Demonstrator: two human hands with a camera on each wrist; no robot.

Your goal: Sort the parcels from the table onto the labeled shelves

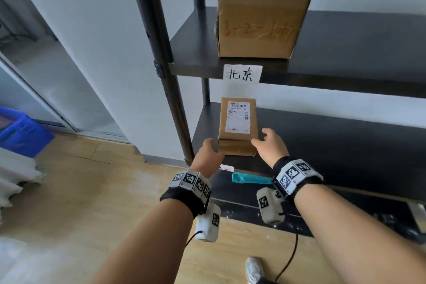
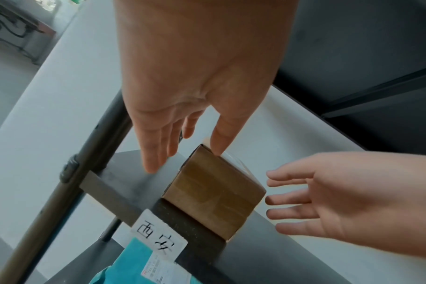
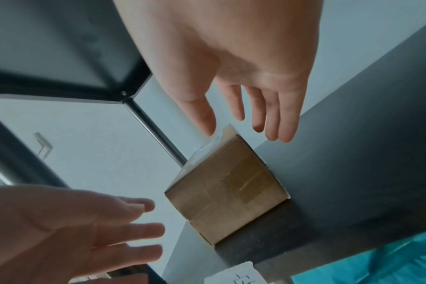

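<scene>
The flat brown cardboard parcel [image 1: 236, 125] is lying on the dark middle shelf [image 1: 334, 136]. The left hand [image 1: 208, 154] and right hand [image 1: 269, 144], fingers spread, are flanking it without gripping; a gentle square push inward seems best.

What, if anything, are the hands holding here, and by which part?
Nothing is held. The small brown parcel rests on the shelf; the left hand and right hand flank it with straight, open fingers.
</scene>
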